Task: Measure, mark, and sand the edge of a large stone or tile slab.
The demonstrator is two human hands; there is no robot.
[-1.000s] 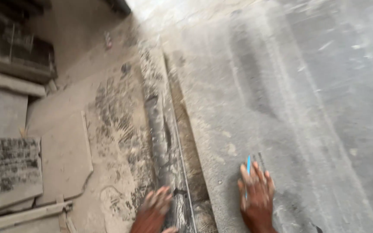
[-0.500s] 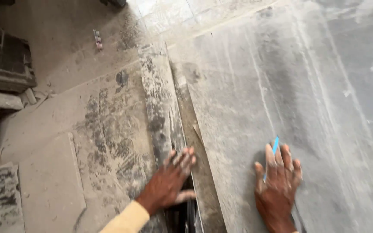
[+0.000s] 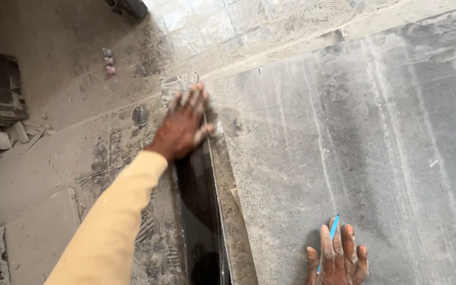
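Dusty grey slab (image 3: 354,148): right hand (image 3: 338,258) lies flat on it, pencil (image 3: 327,244) between fingers; left hand (image 3: 183,124), spread open, presses the dark strip (image 3: 201,211) beside the slab's edge.

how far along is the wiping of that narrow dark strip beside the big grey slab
Done: the near part of the narrow black polished stone strip shows glossy and dust-free. In hand: the left hand lies flat at the strip's far, dusty end, while the right hand rests on the large dusty grey stone slab with a thin blue pencil between its fingers. Left: the strip's far end and the slab remain dusty.
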